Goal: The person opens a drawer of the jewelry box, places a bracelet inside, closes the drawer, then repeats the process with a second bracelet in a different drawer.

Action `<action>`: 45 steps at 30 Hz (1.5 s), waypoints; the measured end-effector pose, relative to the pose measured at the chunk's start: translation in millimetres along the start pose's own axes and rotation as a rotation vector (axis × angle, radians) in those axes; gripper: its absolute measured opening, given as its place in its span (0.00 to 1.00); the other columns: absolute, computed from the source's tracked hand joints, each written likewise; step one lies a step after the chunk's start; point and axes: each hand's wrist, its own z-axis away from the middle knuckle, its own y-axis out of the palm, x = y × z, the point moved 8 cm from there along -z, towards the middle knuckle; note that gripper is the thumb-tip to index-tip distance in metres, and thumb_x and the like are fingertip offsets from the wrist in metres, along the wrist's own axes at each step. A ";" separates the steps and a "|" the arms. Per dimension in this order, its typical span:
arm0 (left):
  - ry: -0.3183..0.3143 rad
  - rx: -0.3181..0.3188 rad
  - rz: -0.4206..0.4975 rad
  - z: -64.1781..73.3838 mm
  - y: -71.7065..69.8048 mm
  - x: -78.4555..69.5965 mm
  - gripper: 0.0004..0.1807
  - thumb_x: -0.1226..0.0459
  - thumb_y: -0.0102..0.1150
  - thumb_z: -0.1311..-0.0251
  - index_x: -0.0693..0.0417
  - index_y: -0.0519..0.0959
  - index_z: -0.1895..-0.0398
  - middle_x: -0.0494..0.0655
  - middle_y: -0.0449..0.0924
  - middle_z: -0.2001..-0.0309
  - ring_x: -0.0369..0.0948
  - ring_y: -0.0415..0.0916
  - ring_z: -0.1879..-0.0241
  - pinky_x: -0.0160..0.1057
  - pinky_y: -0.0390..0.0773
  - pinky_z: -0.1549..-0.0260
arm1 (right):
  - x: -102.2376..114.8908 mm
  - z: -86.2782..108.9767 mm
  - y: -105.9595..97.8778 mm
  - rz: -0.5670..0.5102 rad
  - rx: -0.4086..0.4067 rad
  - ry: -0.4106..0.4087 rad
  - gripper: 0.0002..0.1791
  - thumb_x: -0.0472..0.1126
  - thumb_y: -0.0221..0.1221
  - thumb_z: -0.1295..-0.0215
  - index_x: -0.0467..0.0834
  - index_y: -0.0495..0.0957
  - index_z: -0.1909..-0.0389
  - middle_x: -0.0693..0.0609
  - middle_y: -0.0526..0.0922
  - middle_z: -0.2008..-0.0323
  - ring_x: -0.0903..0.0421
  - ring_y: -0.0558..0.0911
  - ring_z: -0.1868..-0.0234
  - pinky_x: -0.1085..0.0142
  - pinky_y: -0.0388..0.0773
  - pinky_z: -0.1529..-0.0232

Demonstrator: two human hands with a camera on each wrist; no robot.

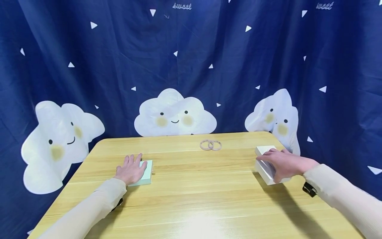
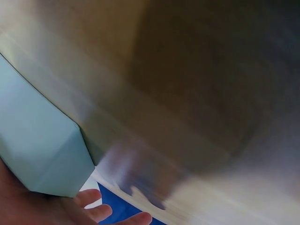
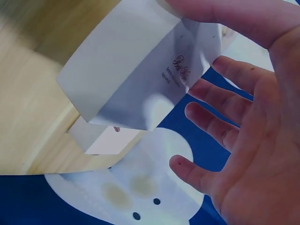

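Observation:
A mint-green box [image 1: 147, 175] lies on the left part of the table, with a small tab at its right edge. My left hand [image 1: 131, 170] rests over its left side, fingers spread and the thumb across the top; the left wrist view shows the box [image 2: 44, 126] beside the palm. At the right, my right hand [image 1: 282, 162] grips a white box [image 1: 264, 173] with printed lettering, tilted, the thumb on one side and fingertips on the other. Behind it, a second white box piece [image 1: 265, 149] is on the table, partly covered in the right wrist view.
Two overlapping pinkish bangles [image 1: 206, 145] lie near the back edge of the wooden table [image 1: 191, 186]. A dark blue curtain [image 1: 191, 66] with smiling white clouds hangs directly behind the table. Dark wrist devices show beneath both sleeves.

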 end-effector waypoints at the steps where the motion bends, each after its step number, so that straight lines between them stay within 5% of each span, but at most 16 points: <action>1: 0.000 -0.001 0.000 0.1 0.0 0.1 0.42 0.37 0.20 0.25 0.54 0.45 0.18 0.73 0.39 0.22 0.70 0.33 0.23 0.81 0.46 0.39 | 1.2 -1.4 -0.8 -0.001 0.006 -0.001 0.47 0.43 0.79 0.74 0.50 0.78 0.40 0.55 0.82 0.50 0.54 0.75 0.52 0.56 0.70 0.62; 25: 0.002 -0.002 0.004 0.6 -3.3 -0.8 0.41 0.39 0.22 0.24 0.56 0.47 0.19 0.72 0.40 0.22 0.70 0.34 0.23 0.82 0.47 0.40 | 39.0 -52.2 -28.8 0.021 0.071 -0.056 0.46 0.46 0.77 0.68 0.51 0.77 0.38 0.57 0.82 0.50 0.57 0.74 0.52 0.50 0.72 0.55; 45: 0.016 0.010 0.001 -0.8 -1.4 -0.5 0.42 0.38 0.20 0.25 0.55 0.46 0.18 0.71 0.40 0.21 0.69 0.34 0.23 0.82 0.47 0.40 | 70.6 -95.9 -19.8 0.026 0.137 -0.082 0.46 0.52 0.77 0.64 0.49 0.76 0.36 0.53 0.81 0.49 0.56 0.72 0.51 0.51 0.70 0.53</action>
